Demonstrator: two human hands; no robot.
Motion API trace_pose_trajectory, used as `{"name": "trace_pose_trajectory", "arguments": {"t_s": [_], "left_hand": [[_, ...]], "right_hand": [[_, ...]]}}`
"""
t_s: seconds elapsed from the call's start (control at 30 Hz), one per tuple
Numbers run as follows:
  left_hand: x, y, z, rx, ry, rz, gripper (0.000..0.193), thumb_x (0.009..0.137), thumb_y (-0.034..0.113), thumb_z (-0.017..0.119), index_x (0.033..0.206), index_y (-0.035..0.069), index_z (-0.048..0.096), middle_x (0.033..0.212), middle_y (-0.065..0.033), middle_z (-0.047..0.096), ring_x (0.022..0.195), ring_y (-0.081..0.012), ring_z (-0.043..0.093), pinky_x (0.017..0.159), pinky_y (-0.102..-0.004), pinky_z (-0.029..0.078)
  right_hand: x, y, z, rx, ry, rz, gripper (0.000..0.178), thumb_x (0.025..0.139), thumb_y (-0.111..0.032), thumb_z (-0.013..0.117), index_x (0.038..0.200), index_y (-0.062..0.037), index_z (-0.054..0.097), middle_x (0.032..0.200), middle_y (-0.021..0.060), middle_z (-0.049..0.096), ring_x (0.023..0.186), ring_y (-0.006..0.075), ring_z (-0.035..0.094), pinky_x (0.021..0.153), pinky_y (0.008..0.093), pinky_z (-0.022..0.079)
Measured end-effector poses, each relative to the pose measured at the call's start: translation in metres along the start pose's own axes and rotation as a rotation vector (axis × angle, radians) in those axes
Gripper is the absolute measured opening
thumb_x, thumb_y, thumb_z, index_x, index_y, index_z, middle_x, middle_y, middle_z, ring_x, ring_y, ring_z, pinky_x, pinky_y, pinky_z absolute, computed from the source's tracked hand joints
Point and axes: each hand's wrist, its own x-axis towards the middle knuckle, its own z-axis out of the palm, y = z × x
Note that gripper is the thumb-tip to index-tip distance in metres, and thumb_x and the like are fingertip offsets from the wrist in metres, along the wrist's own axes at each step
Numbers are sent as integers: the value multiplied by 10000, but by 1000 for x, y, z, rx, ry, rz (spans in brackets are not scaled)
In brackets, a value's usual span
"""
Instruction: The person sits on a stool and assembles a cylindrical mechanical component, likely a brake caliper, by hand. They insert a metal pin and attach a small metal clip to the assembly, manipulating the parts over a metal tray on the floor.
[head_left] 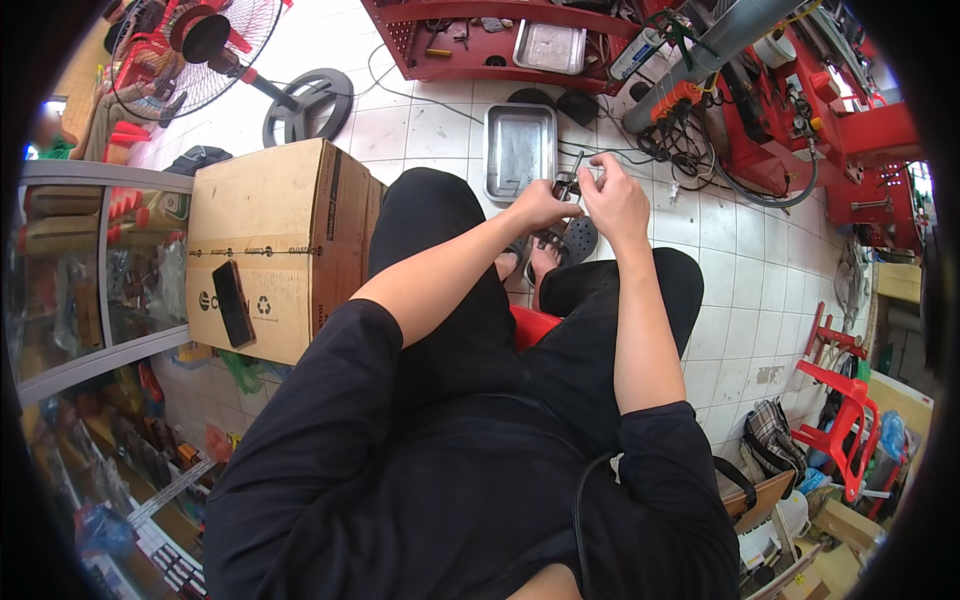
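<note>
The left hand [541, 207] closed on the dark part [566, 186], right of the tray [520, 140]; whether the right hand [617, 204], fingers bent, held it, I couldn't tell. Keeping the left steady seemed best.

On the box [275, 225] to my left I see a large dark word, its middle hidden under the phone [233, 305], with a round emblem [205, 301] before it and a three-arrow recycling sign [264, 305] beyond. One word repeats along the tape [250, 250]; smaller print runs down the box's side. The white tube's [637, 53] label is too small for me to read.
</note>
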Motion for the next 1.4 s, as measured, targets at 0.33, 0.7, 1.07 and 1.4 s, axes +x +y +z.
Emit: {"name": "trace_pose_trajectory", "arguments": {"t_s": [0.33,0.7,1.07,1.4], "left_hand": [[-1,2,1,22,35,-17,384,692,263,756,862,-40,591,782,-108,627,651,-163,641,560,-291,519],[1,0,2,1,-2,-23,433,690,278,761,905,-51,580,791,-107,626,658,-159,638,562,-291,519],[1,1,-1,13,-21,-5,453,689,301,754,896,-60,577,754,-114,626,636,-159,622,546,-297,497],[-8,11,1,-29,35,-21,447,688,300,751,875,-70,584,780,-124,625,668,-163,633,574,-294,510]], "right_hand": [[1,3,-1,-123,-130,7,215,795,-240,577,915,-66,617,756,123,648,712,324,627,627,422,474],[-1,6,4,-85,-55,-87,252,800,-293,596,918,-71,623,725,150,644,697,332,631,618,424,480],[-1,6,4,-49,-30,-97,280,798,-326,605,837,-49,624,692,150,639,680,335,632,607,427,481],[-1,6,9,-65,10,-132,309,823,-348,575,846,-40,595,715,158,645,700,347,634,620,438,482]]}}
